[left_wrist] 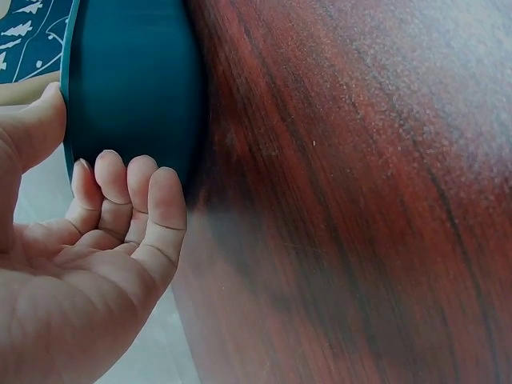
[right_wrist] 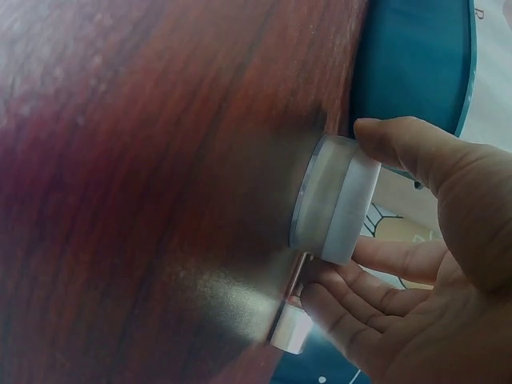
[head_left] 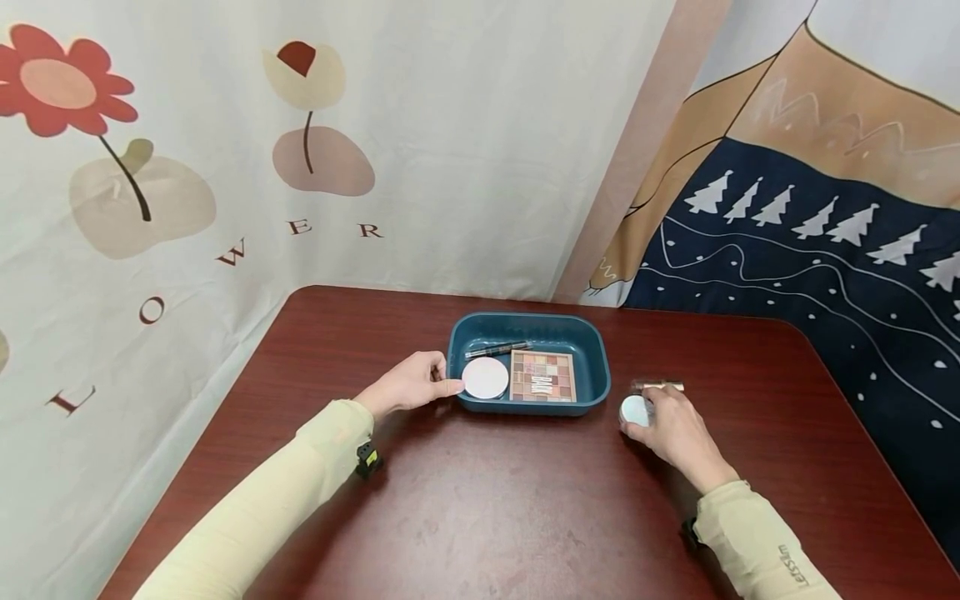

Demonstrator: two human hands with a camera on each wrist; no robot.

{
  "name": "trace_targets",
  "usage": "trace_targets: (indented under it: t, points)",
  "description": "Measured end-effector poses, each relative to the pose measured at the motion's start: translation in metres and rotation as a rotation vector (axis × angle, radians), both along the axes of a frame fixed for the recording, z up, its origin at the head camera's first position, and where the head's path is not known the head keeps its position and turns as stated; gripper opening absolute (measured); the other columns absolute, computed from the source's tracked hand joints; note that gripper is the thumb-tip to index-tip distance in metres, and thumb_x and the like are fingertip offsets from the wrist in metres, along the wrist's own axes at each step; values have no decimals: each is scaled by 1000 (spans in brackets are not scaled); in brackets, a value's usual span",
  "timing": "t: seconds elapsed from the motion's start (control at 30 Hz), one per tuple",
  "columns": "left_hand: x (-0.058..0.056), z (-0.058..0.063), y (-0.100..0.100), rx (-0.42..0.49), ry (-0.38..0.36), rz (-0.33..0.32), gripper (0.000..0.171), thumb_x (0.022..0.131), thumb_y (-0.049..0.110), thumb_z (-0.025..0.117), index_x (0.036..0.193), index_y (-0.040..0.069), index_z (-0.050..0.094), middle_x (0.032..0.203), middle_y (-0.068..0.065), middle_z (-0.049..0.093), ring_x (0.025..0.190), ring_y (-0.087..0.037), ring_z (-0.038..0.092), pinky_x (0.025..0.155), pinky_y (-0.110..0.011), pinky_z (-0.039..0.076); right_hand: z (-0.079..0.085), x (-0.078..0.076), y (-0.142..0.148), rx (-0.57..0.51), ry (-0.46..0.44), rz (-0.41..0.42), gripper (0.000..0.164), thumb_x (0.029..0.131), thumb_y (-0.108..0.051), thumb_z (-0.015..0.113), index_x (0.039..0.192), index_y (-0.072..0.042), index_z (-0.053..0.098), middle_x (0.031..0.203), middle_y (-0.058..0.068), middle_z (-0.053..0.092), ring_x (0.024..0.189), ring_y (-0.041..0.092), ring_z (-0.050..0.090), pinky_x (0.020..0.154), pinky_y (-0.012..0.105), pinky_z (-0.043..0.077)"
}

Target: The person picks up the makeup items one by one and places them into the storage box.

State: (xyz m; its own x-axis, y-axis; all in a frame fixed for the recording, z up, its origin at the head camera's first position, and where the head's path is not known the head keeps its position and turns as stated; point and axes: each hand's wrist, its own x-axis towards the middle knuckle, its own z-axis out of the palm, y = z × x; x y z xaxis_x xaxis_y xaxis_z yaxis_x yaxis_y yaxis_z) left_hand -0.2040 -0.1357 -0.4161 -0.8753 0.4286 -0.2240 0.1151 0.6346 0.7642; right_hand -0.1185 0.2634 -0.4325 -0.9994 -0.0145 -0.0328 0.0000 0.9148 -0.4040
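Note:
My left hand [head_left: 416,379] grips the left end of a teal plastic basin [head_left: 540,408], thumb at the rim and curled fingers against the outer wall in the left wrist view. Inside the basin lie a round pale pink compact [head_left: 485,377], an eyeshadow palette [head_left: 543,377] and dark slim pencil-like sticks [head_left: 497,350]. To the basin's right, my right hand [head_left: 675,425] holds a small round cosmetic jar [right_wrist: 336,200] by its pale lid, between thumb and fingers. Just behind the jar is a slim tube [head_left: 667,385] with a shiny gold-toned end, partly covered by the fingers.
A dark reddish-brown table [head_left: 495,500] carries everything. Behind it hangs a pale curtain [head_left: 465,167] with flower prints, and a navy cloth [head_left: 750,258] with white trees hangs at the right. Each wrist bears a small dark device.

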Motion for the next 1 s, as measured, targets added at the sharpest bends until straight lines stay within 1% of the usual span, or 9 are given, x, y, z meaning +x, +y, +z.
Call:
trace_targets:
  t: [0.2,0.4,0.67,1.0]
  points:
    - [-1,-1,1,-4,10,-2,32,96,24,76,78,8,54,69,-3,55,66,-18,52,64,-32,42,-1,0,-1,7,17,3,60,80,-22,85,122,14,62,119,34,60,97,41,60,81,55,55]
    - [-1,-1,0,3,8,-5,32,96,23,75,79,8,53,68,-3,54,64,-18,51,64,-32,42,1,0,-2,10,32,15,58,80,-22,85,120,14,63,115,32,62,93,39,60,79,54,56]
    - [-1,-1,0,-4,11,-6,32,96,24,76,79,8,54,68,-3,55,64,-18,52,64,-32,42,3,1,-1,12,86,18,52,80,-19,83,118,12,66,111,30,67,86,36,63,74,51,57]
    - [-1,-1,1,-4,1,8,33,95,25,76,78,9,54,67,-2,52,63,-17,50,63,-31,42,18,3,-3,-11,125,9,50,81,-21,84,116,10,68,104,27,65,83,35,63,71,49,57]
